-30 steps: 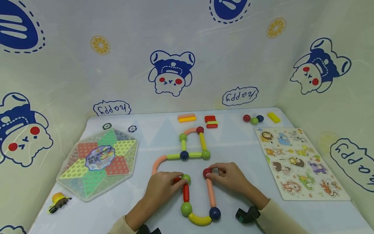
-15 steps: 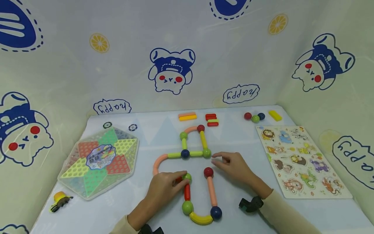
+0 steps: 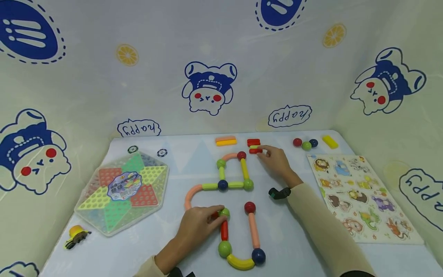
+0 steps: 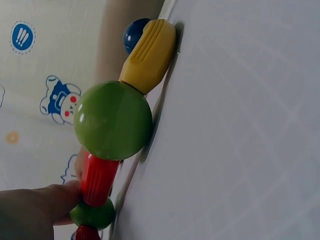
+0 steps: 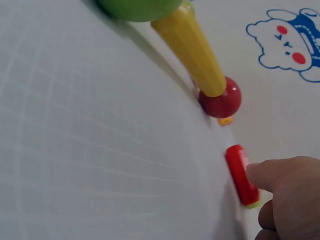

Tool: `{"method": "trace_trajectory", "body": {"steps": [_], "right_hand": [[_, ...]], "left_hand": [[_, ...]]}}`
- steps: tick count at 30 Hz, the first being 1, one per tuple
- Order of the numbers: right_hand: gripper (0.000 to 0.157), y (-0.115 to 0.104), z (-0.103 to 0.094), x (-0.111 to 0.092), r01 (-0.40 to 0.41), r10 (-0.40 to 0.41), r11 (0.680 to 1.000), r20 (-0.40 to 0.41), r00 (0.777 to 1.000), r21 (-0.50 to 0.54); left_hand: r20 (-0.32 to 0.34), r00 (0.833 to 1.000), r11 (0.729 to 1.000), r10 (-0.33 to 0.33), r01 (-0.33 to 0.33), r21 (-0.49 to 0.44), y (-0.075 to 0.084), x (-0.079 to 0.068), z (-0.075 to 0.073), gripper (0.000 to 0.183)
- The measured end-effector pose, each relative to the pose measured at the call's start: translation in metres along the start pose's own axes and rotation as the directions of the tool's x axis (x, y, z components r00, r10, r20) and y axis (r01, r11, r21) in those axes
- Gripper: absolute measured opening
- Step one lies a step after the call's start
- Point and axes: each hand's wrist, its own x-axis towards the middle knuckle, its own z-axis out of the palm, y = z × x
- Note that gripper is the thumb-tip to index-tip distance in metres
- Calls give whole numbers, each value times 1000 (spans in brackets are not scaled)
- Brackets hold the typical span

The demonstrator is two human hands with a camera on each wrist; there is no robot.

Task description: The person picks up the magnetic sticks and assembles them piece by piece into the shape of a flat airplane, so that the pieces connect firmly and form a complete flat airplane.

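Note:
My left hand (image 3: 196,226) pinches a green ball (image 3: 224,212) at the top of the nearer magnetic-stick shape. From that ball a red rod (image 3: 224,231) leads to a larger green ball (image 4: 113,120), a curved yellow stick (image 3: 240,263) and a dark blue ball (image 3: 258,256). A pink rod (image 3: 254,231) runs from there to a red ball (image 3: 250,207). Another red piece is mostly hidden under my left fingers. At the table's back, my right hand (image 3: 275,161) has its fingertips on the right end of a short red rod (image 5: 242,175) beside a light green one.
Beyond stands a joined shape with a blue ball (image 3: 223,185) and a curved pink stick (image 3: 192,194). Orange rods (image 3: 226,142), loose balls (image 3: 306,146) and a yellow rod (image 3: 330,142) lie behind. A hexagonal game board (image 3: 121,192) is left, an animal puzzle board (image 3: 363,192) right.
My right hand let go of the red ball on the pink rod and moved away to the short rods at the back. My left hand keeps its hold on the green ball.

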Motion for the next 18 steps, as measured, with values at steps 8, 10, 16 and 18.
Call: {"method": "trace_trajectory", "body": {"steps": [8, 10, 16, 18], "right_hand": [[41, 9, 8, -3, -60, 57, 997, -51, 997, -55], [40, 10, 7, -6, -69, 65, 993, -45, 997, -92], [44, 15, 3, -22, -18, 15, 995, -34, 999, -100], [45, 16, 2, -29, 2, -5, 997, -46, 999, -75]], "left_hand": [[-21, 999, 999, 41, -41, -2, -1, -1, 2, 27], [-22, 999, 999, 39, -39, -3, 0, -1, 3, 27], [-35, 999, 1000, 25, -24, 6, 1, -2, 3, 26], [-34, 999, 1000, 20, -20, 6, 1, -2, 3, 26]]}}
